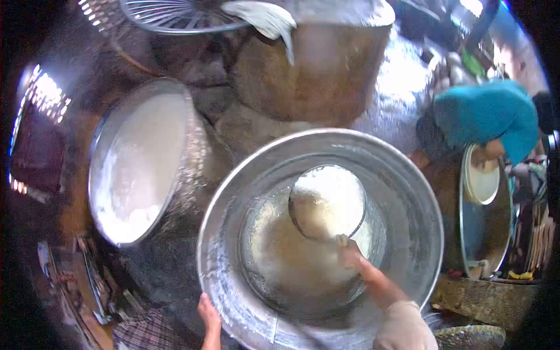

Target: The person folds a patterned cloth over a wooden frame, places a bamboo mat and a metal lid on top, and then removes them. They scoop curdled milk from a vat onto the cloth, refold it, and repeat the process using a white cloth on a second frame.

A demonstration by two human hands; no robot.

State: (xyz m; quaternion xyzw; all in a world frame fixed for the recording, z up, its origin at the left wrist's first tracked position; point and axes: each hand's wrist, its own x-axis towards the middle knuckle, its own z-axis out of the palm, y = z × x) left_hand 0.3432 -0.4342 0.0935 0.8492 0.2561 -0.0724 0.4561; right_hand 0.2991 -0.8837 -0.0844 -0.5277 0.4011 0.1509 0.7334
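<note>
"How is the big vat (413,198) in the middle looking?"

"Like metal: its inner wall is gleaming smooth but streaky, and its rim is shining."

"And the round dipper (291,209) inside it?"

"Its thin rim is looking metallic, while the milky liquid (341,195) it is holding is giving off a wet gloss."

"At nine o'clock?"

"The tilted basin (195,154) is appearing metallic too, its outer wall showing rough and pitted."

"Twelve?"

"The drum (318,73) is showing a stained, mostly matt side; a limp white cloth (262,16) is draping beside it."

"Three?"

"The bowl (490,186) is resembling smooth plastic; nearer two, the teal shirt (484,114) is showing matt cloth."
</note>
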